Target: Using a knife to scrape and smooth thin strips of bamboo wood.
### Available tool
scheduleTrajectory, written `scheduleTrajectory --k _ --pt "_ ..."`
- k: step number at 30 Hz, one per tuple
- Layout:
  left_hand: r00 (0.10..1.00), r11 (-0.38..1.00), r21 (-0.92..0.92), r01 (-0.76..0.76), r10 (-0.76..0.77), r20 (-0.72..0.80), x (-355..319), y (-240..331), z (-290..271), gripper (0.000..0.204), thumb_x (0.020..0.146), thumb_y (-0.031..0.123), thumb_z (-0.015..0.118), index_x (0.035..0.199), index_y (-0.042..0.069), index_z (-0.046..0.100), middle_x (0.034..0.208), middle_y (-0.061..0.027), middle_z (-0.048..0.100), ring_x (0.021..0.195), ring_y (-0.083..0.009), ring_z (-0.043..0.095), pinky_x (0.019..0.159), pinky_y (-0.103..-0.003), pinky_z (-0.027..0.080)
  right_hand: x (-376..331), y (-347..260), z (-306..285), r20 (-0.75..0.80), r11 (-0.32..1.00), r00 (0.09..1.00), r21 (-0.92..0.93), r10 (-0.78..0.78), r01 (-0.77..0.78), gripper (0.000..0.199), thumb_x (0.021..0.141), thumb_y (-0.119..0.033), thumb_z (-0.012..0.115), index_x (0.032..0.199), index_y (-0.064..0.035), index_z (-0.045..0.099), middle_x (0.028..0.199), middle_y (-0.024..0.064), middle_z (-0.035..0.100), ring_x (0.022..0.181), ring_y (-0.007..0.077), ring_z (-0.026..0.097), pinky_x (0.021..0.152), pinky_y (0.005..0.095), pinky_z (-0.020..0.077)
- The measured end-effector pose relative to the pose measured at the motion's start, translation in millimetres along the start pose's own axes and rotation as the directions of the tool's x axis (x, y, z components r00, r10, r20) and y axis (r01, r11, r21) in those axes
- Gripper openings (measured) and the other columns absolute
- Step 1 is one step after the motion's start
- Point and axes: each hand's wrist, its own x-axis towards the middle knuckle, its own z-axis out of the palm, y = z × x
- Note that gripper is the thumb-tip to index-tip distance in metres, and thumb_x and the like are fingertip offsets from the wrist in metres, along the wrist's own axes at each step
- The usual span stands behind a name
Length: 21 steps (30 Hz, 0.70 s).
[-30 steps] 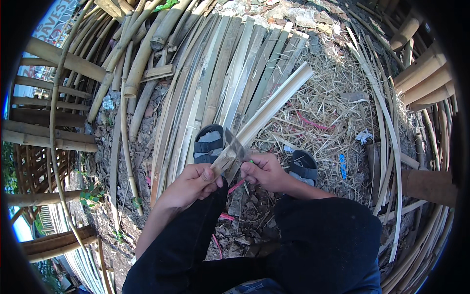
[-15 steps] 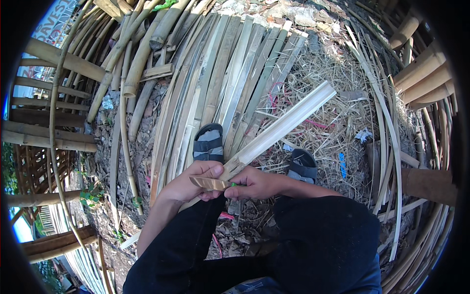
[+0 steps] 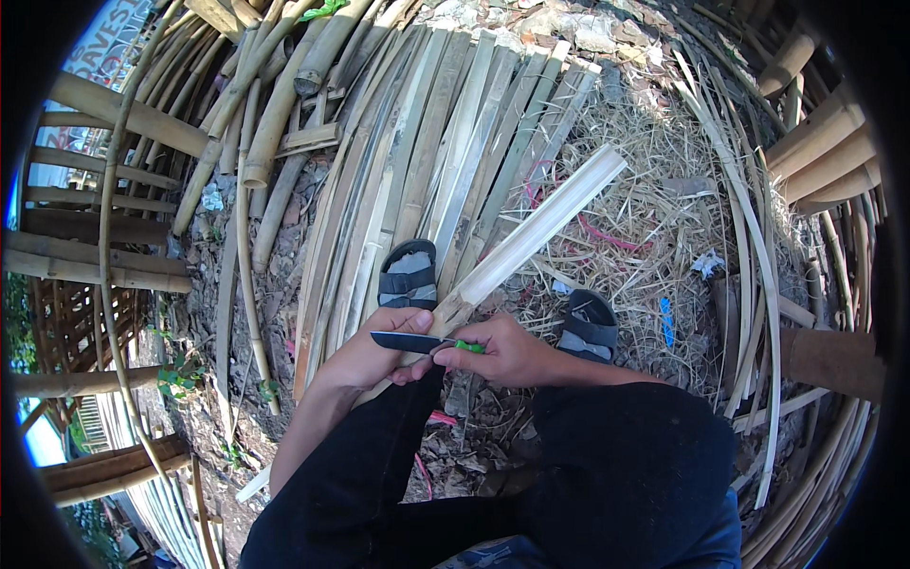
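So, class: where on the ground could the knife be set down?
Straw patch right of the pale split bamboo piece, beyond the right grey sandal. Crowded: flat bamboo slats left; leaf litter between the legs.

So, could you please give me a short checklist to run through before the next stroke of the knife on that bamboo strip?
1. Left hand grips the bamboo strip at its near end: ok.
2. Right hand holds the knife by its green handle: ok.
3. Blade lies across the strip, pointing to the person's left: ok.
4. Left hand's fingers out of the blade's path: not ok, the blade lies right over that hand.
5. Sandalled feet out from under the strip: not ok, the left one lies right beside it.
6. Edge sharpness: cannot tell.
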Motion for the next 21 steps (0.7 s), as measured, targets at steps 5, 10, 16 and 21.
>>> scheduleTrajectory --k 5,10,16,21 --pt "1.000 0.998 -0.069 -0.008 0.009 0.009 -1 1 1 0.047 0.103 0.043 0.045 0.085 0.002 0.059 0.057 -0.0028 0.052 0.042 -0.0070 0.044 0.039 -0.021 0.032 -5 5 -1 -0.079 0.998 0.997 -0.067 -0.027 0.021 0.033 0.093 -0.034 0.068 0.089 -0.0021 0.073 0.054 0.0077 0.057 0.048 0.0132 0.055 0.048 0.0321 0.0423" --pt "0.997 0.994 -0.111 -0.009 0.001 -0.078 -4 1 4 0.042 0.105 0.035 0.045 0.088 0.000 0.059 0.056 -0.0038 0.052 0.040 -0.0075 0.042 0.037 -0.021 0.030 -14 3 -7 -0.175 0.992 0.984 -0.126 -0.028 0.006 0.031 0.092 -0.034 0.070 0.085 -0.0033 0.073 0.051 0.0063 0.053 0.045 0.0124 0.052 0.045 0.0326 0.0398" --pt "1.000 0.996 -0.083 -0.024 0.023 -0.020 -4 5 1 0.038 0.106 0.030 0.044 0.086 0.001 0.058 0.057 -0.0029 0.051 0.043 -0.0075 0.045 0.038 -0.021 0.032 -16 7 -25 -0.477 0.992 0.879 0.110 -0.003 0.063 0.034 0.097 -0.031 0.062 0.077 -0.0043 0.064 0.051 -0.0006 0.046 0.041 0.0082 0.039 0.041 0.0264 0.0302" --pt "0.989 0.986 -0.166 0.010 -0.034 -0.145 -31 -27 -26 0.044 0.104 0.038 0.045 0.084 0.001 0.058 0.056 -0.0032 0.051 0.040 -0.0080 0.042 0.037 -0.022 0.031 -31 17 -64 -0.493 0.851 0.808 0.525 0.322 -0.019 0.036 0.103 -0.036 0.050 0.081 -0.0076 0.053 0.058 -0.0058 0.041 0.045 0.0039 0.034 0.042 0.0210 0.0271"
